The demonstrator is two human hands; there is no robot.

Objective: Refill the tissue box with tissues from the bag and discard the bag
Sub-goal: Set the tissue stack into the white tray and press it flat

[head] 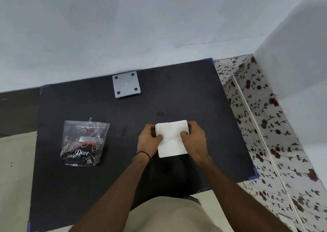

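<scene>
A white square stack of tissues is held over the black mat, right of centre. My left hand grips its left edge and my right hand grips its right edge, thumbs on top. Something dark shows just under the stack beside my fingers; I cannot tell what it is. A clear plastic bag with a printed "Dove" label lies flat on the mat to the left, apart from both hands. A grey square panel with four dark feet lies at the mat's far edge against the wall.
The mat is taped at its corners onto a table. A white wall runs along the far side and a wall corner stands at the right. Floral-patterned floor tiles lie to the right of the mat. My beige-clad lap is at the bottom.
</scene>
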